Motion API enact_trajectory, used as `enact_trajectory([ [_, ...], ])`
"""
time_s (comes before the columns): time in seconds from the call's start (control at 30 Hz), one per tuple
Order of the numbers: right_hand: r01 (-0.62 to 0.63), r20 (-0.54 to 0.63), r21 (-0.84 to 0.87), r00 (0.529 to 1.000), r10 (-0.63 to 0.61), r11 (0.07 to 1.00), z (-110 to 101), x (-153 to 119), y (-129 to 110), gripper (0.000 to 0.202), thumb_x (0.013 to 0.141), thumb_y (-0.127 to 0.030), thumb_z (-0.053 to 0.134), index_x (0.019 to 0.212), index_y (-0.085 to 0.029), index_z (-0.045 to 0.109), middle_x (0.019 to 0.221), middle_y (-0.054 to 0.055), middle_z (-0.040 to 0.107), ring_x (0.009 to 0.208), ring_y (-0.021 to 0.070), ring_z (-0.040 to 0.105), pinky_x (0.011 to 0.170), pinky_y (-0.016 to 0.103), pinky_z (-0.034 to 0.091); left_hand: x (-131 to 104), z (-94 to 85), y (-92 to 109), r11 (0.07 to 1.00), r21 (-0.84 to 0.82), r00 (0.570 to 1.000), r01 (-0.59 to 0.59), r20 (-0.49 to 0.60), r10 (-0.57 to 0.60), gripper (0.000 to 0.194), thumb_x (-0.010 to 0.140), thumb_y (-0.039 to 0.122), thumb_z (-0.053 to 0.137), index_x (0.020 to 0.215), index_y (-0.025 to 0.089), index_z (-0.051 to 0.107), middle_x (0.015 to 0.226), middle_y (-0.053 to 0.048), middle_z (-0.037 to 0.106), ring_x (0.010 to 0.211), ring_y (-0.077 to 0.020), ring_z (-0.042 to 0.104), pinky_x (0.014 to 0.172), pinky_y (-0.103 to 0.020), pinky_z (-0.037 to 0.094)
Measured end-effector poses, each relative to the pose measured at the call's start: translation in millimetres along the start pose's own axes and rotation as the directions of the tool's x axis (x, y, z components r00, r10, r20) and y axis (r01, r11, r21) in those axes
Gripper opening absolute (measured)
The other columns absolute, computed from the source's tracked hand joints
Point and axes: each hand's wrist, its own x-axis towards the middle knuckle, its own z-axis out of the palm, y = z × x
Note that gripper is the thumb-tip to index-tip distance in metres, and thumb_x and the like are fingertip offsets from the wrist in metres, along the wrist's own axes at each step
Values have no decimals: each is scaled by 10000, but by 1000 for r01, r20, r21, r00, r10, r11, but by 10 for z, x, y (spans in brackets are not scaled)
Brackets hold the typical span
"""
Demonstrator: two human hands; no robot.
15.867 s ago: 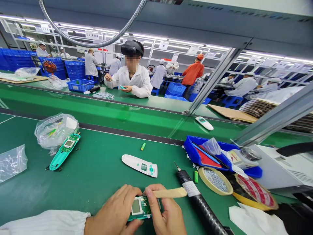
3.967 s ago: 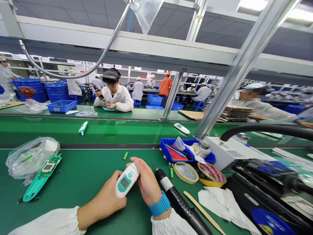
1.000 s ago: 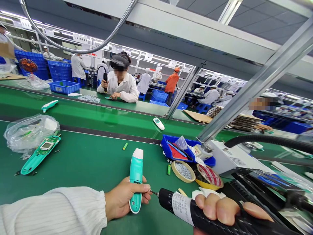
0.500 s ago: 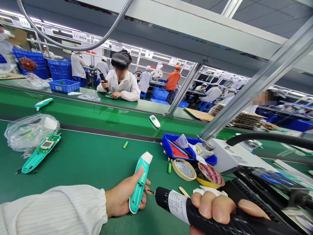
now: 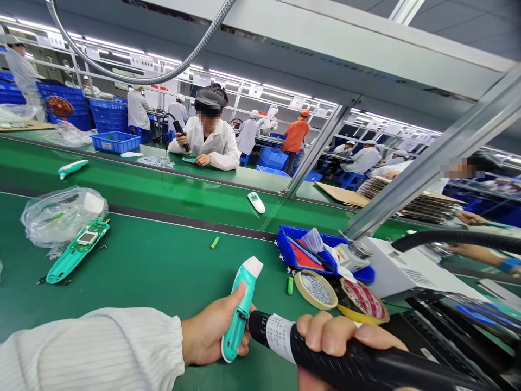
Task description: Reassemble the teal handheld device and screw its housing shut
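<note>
The teal-and-white thermometer (image 5: 241,310) stands tilted in the left hand (image 5: 211,332), fingers wrapped around its lower half, thumb along its side. The black electric screwdriver (image 5: 337,355) lies in the right hand (image 5: 337,339), fingers curled tight over the grip, its nose against the thermometer just beside the left fingertips. Beyond the right knuckles sit a tape roll holding screws (image 5: 316,289) and a blue parts tray (image 5: 297,255).

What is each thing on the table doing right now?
left hand: gripping the teal thermometer, tilted.
right hand: gripping the black screwdriver, tip against thermometer.
open teal shell: lying flat, circuit board showing.
blue tray: holds tools.
</note>
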Motion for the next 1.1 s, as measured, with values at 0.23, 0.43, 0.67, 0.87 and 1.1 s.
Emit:
enact_trajectory([
  [0.23, -7, 101, 26, 995, 4, 1000, -29, 22, 37, 315, 623, -528, 613, 669, -223, 553, 453, -56, 483, 401, 100, 421, 404, 252, 413, -20, 14, 1, 999, 39, 1000, 1, -6, 0, 562, 640, 714, 479, 757, 165, 434, 503, 57, 423, 395, -52, 357, 413, -202, 248],
  [0.43, -16, 77, 54, 997, 12, 998, -13, 13, 55, 307, 617, -505, 611, 678, -213, 539, 464, -53, 479, 405, 99, 429, 400, 244, 402, -6, 36, 11, 1000, 28, 1000, 9, -28, -8, 538, 673, 696, 462, 753, 166, 414, 511, 61, 421, 394, -52, 357, 414, -203, 259],
  [0.67, 8, 106, 106, 994, -19, 994, -69, -8, 98, 261, 671, -455, 584, 741, -206, 545, 493, -44, 501, 441, 100, 460, 438, 243, 422, 13, 6, -21, 999, 31, 999, 17, -36, -16, 545, 678, 700, 448, 784, 167, 419, 498, 58, 421, 404, -61, 367, 418, -200, 259],
  [0.87, -9, 119, 139, 993, -7, 990, -38, -72, 68, 250, 690, -425, 580, 809, -207, 546, 518, -47, 517, 449, 91, 464, 456, 233, 417, 38, -12, -68, 998, 64, 1000, 5, -15, -4, 563, 647, 707, 480, 791, 166, 425, 528, 56, 434, 414, -58, 378, 423, -200, 278],
  [1.1, -7, 57, 133, 998, 0, 991, -65, -104, 84, 245, 691, -435, 583, 758, -207, 522, 515, -50, 520, 464, 93, 472, 468, 230, 429, 22, -26, -96, 996, 69, 999, -48, 2, 48, 539, 642, 690, 511, 752, 172, 412, 517, 58, 425, 411, -57, 367, 410, -196, 286],
])
